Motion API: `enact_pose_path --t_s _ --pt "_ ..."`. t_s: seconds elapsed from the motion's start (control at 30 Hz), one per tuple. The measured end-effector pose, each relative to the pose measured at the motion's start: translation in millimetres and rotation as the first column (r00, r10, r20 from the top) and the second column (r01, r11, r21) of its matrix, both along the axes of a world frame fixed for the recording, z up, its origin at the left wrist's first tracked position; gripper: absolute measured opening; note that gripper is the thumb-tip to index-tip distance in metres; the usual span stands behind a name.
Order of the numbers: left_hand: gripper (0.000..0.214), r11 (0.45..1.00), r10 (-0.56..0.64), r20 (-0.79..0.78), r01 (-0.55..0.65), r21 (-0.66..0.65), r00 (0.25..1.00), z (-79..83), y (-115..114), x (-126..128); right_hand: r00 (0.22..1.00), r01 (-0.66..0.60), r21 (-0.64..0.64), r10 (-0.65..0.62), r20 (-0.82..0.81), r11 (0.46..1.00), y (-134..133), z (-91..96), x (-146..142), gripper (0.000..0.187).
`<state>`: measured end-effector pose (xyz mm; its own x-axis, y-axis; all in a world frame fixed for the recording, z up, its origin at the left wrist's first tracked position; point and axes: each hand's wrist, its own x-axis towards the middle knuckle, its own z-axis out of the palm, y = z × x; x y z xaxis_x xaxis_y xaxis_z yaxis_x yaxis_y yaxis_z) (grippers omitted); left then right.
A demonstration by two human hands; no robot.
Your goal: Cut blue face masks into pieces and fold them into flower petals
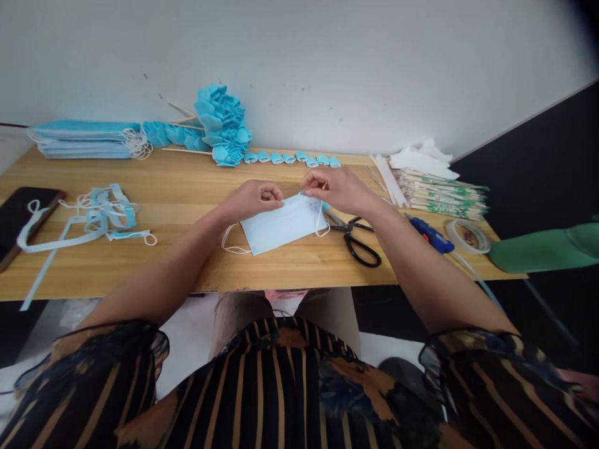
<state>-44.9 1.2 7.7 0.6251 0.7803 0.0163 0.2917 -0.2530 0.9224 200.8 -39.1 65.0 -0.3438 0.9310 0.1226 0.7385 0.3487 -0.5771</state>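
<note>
A light blue face mask (pixel 281 224) lies flat on the wooden table (pixel 187 187) in front of me. My left hand (pixel 255 198) is curled closed on the mask's upper left edge. My right hand (pixel 334 187) pinches the upper right corner, fingers pressed together. The mask's white ear loops trail out on both sides. Black scissors (pixel 358 240) lie just right of the mask, under my right wrist.
A stack of masks (pixel 84 140) and folded blue mask pieces on sticks (pixel 222 125) sit by the wall. Cut strips and loops (pixel 93 215) lie left, beside a dark phone (pixel 21 215). Wrapped chopsticks (pixel 442 193), a blue glue gun (pixel 430 236), tape (pixel 468 236) and a green cap (pixel 547 249) are right.
</note>
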Motion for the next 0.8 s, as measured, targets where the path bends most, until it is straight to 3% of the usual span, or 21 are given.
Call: enact_pose_path --t_s 0.2,0.3,0.4,0.47,0.5,0.57,0.63,0.67,0.73,0.77,0.8 --pt "0.035 0.991 0.131 0.0 -0.131 0.035 0.991 25.0 4 -19 0.979 0.172 0.127 -0.155 -0.13 0.977 -14 20.1 33 0.029" --pt "0.04 0.933 0.344 0.076 -0.349 0.085 0.936 51.4 7 -38 0.966 0.22 0.13 -0.197 -0.17 0.967 -22 25.6 54 0.032" --pt "0.035 0.811 0.503 0.122 -0.516 0.277 0.856 83.0 4 -57 0.956 0.231 0.106 -0.206 -0.211 0.967 -26 19.3 67 0.037" --pt "0.03 0.66 0.606 0.118 -0.58 0.478 0.787 102.0 -4 -67 0.951 0.231 0.096 -0.205 -0.23 0.968 -26 11.1 71 0.038" --pt "0.026 0.555 0.662 0.115 -0.587 0.589 0.741 108.9 -9 -70 0.95 0.231 0.094 -0.204 -0.237 0.968 -25 6.9 71 0.039" --pt "0.02 0.474 0.728 -0.038 -0.462 0.75 0.685 113.4 -22 -73 0.949 0.225 0.09 -0.197 -0.246 0.97 -23 -0.8 70 0.038" --pt "0.024 0.474 0.783 -0.244 -0.294 0.83 0.573 102.3 -36 -70 0.951 0.211 0.087 -0.183 -0.25 0.974 -22 -6.8 69 0.036" --pt "0.027 0.519 0.772 -0.343 -0.219 0.826 0.534 91.3 -43 -67 0.953 0.202 0.084 -0.175 -0.248 0.976 -22 -9.3 68 0.035" --pt "0.032 0.687 0.64 -0.549 -0.08 0.722 0.538 63.4 -55 -61 0.959 0.186 0.078 -0.164 -0.232 0.979 -23 -13.5 68 0.034" --pt "0.033 0.783 0.533 -0.627 -0.051 0.619 0.569 49.4 -59 -59 0.962 0.181 0.074 -0.161 -0.22 0.981 -23 -15.3 69 0.034" --pt "0.036 0.86 0.384 -0.652 0.004 0.51 0.654 37.2 -63 -59 0.966 0.176 0.067 -0.159 -0.205 0.982 -24 -16.9 69 0.034"
